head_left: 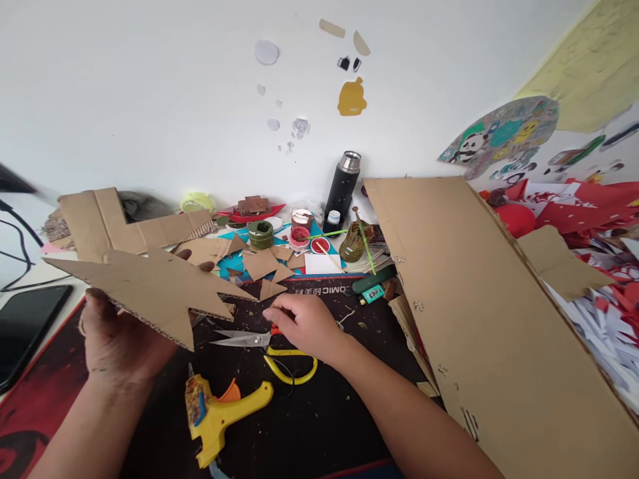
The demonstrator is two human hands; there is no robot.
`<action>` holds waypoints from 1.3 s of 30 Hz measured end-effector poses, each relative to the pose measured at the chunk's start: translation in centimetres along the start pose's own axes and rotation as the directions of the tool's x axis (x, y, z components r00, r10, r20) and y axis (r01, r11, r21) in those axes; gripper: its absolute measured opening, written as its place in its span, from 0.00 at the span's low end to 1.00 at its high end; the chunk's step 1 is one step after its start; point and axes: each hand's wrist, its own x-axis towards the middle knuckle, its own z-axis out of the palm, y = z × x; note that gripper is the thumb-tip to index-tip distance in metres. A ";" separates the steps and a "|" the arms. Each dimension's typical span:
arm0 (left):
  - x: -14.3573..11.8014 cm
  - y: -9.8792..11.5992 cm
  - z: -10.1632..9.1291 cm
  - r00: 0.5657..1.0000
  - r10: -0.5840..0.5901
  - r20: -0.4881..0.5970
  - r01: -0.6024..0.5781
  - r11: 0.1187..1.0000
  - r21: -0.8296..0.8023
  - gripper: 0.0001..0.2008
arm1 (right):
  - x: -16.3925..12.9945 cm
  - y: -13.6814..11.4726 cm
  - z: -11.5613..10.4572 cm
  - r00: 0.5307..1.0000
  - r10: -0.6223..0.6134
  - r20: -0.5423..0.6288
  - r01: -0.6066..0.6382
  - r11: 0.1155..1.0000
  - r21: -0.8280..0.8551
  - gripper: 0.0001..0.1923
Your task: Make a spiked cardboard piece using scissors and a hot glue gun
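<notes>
My left hand [122, 339] grips a spiky, star-like piece of brown cardboard [144, 286] from below, its fingertips showing past the far edge. To the right of the spikes, my right hand [307, 326] is closed, fingers curled and thumb against them. Whatever they hold, if anything, is hidden. Under that hand lie scissors [292, 380] with yellow handles, their blades spread a little and pointing left. Nearer to me a yellow hot glue gun [214, 416] rests on the dark mat [309, 439], nozzle pointing away.
Cardboard scraps [260, 264], paint jars [261, 235] and a brown-green vase [352, 245] crowd the back. A black thermos [343, 183] stands by the wall. One large cardboard sheet [494, 313] slants along the right; a black tablet-like device [30, 326] lies left.
</notes>
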 end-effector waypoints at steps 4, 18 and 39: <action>-0.4 0.2 0.1 1.000 -0.003 0.023 0.003 1.000 0.023 0.42 | 0.0 0.1 0.3 0.997 0.065 0.044 -0.072 0.978 0.194 0.15; -0.6 -0.3 -0.2 0.998 0.030 0.059 -0.033 0.999 0.042 0.47 | 0.1 -0.4 0.6 0.908 0.139 0.395 -0.404 0.540 0.739 0.32; -0.1 -0.7 -1.4 0.995 0.064 0.077 -0.065 0.998 0.020 0.49 | 0.0 -0.5 0.9 0.890 0.076 0.450 -0.445 0.363 0.819 0.27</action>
